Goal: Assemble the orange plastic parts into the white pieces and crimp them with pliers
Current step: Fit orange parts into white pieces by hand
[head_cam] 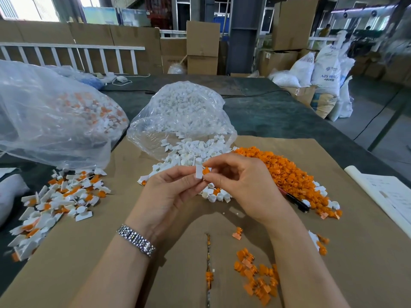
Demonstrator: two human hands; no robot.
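Observation:
My left hand (169,192) pinches a small white piece (198,171) upright above the cardboard. My right hand (242,181) pinches an orange part (206,170) and holds it against the white piece's right side. Behind the hands lies a heap of loose white pieces (191,152) spilling from a clear bag (182,112). A long pile of orange parts (282,172) runs to the right of it. A dark pliers handle (297,202) shows by my right wrist, partly hidden by that hand.
Joined white-and-orange pieces (55,203) are scattered at the left, below a large clear bag (44,112). Loose orange parts (255,274) lie near the front edge between my forearms. A sheet of paper (387,196) sits at the right. Brown cardboard (89,252) covers the dark table.

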